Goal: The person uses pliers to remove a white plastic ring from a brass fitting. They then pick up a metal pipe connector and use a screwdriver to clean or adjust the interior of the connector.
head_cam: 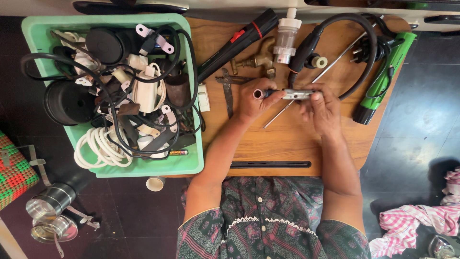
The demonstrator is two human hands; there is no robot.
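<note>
In the head view, both hands meet over the middle of a wooden table (pixel 287 144). The left hand (pixel 254 101) is closed around the dark handle end of a small tool (pixel 282 94), and the right hand (pixel 322 106) pinches its shiny metal end with the fingertips. The tool lies level between them, raised a little above the table, probably so that both ends can be worked at once. A thin metal rod (pixel 316 79) lies on the table under the hands.

To the left stands a green tub (pixel 33 33) full of cables, plugs and black parts, kept together at the edge. Behind the hands lie a brass tap (pixel 256 60), a black torch (pixel 237 41), a clear plastic filter (pixel 286 41) and a green tool with a black cable (pixel 385 76), all within easy reach.
</note>
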